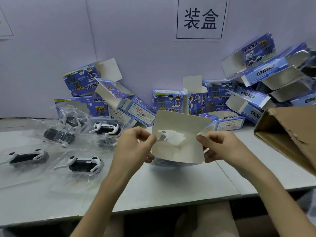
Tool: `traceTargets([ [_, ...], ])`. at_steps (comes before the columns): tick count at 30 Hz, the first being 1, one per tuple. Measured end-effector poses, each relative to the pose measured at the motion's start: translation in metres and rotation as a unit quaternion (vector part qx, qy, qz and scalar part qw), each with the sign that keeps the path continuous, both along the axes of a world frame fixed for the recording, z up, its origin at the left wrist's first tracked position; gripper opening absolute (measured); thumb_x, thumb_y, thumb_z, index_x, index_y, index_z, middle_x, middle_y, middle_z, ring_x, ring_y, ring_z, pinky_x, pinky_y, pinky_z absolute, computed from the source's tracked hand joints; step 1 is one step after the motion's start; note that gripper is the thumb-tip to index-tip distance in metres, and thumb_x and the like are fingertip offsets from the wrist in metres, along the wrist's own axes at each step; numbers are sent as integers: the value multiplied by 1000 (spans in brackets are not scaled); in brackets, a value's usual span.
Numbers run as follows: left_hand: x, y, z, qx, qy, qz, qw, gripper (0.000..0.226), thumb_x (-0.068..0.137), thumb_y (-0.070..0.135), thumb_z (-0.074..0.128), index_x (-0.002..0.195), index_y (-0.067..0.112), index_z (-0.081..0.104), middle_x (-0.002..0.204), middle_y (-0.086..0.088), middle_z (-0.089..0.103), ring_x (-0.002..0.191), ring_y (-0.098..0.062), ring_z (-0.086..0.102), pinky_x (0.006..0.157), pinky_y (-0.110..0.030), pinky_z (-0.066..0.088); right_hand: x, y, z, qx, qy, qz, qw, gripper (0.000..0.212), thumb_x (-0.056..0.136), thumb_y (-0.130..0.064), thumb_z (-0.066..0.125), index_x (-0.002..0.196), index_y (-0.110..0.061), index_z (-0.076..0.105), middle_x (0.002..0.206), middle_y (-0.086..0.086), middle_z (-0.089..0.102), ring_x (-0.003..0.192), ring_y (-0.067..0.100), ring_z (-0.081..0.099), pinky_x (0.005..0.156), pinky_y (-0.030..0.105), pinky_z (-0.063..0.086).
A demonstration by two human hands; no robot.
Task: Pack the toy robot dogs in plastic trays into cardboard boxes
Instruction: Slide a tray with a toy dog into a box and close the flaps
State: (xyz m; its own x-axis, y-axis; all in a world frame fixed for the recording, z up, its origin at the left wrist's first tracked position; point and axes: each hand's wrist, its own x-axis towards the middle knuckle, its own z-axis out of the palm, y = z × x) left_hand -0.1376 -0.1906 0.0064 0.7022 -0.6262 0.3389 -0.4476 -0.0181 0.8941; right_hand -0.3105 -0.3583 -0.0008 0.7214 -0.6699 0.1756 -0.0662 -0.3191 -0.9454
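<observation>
The fingers (150, 139) of the left hand (135, 144) pinch the left side flap of an open cardboard box (177, 151). The fingers (201, 138) of the right hand (220, 146) pinch the right side flap, so both hands are closed on the box from either side. A pale wall (136, 40) runs along the back edge of the grey table (171, 185). A big brown carton (290, 134) lies on its side at the right edge, its open mouth turned towards the middle. Blue printed boxes are heaped along the back edge, most with their flaps open: one heap (82, 81) towards the back left, one (169, 101) at the middle and the tallest (256, 74) at the back right. A white sign (201, 19) with two black characters hangs on the wall above the middle heap. On the left half of the table lie several clear plastic trays, each holding a black-and-white toy dog. One (27, 157) is near the left edge, one (85, 164) is just beside the left forearm, and one (106, 129) is farther back. The held box is at the middle of the table, near the front edge, with its open top facing the person. Inside it shows the white leg of a toy dog (163, 134) under crinkled clear plastic (174, 136). I cannot tell whether the bottom of the box touches the table.
</observation>
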Motion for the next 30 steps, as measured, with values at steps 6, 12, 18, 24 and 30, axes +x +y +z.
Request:
traceTargets([
  [6, 5, 13, -12, -2, 21, -12, 1000, 12, 89, 12, 68, 78, 11, 71, 67, 1, 69, 62, -7, 66, 58, -25, 59, 1, 4, -9, 2, -60, -41, 997, 7, 86, -19, 75, 91, -15, 75, 83, 2, 76, 72, 14, 72, 61, 21, 56],
  [12, 9, 22, -21, -46, 173, -129, 975, 12, 92, 5, 62, 87, 5, 73, 85, -7, 75, 76, -16, 72, 64, -22, 57, -4, -8, -14, 42, -45, -38, 997, 14, 93, -16, 66, 103, -12, 75, 95, 4, 77, 83, 18, 73, 63, 21, 56],
  [18, 9, 19, -35, -181, 568, -251, 763, 56, 79, 4, 64, 133, -1, 55, 140, -19, 55, 87, -21, 71, 64, -21, 60, 1, -7, -27, 449, -235, 146, 850, 32, 82, -14, 63, 110, -4, 74, 117, 15, 72, 98, 23, 73, 78, 30, 62],
  [24, 19, 25, -48, -181, 607, -305, 711, 68, 42, -9, 95, 107, -9, 72, 116, -30, 66, 75, -27, 75, 53, -24, 59, 18, -3, -31, 453, -262, 180, 833, 29, 88, -16, 58, 106, -5, 78, 117, 13, 72, 100, 20, 73, 77, 26, 61],
  [30, 54, 27, -52, -95, 338, -145, 925, 53, 78, 49, 75, 117, 15, 66, 103, -2, 71, 82, -13, 69, 69, -28, 58, 50, -1, -23, 469, -258, 157, 830, 25, 84, -15, 62, 98, -2, 79, 109, 15, 74, 92, 20, 74, 93, 24, 46],
])
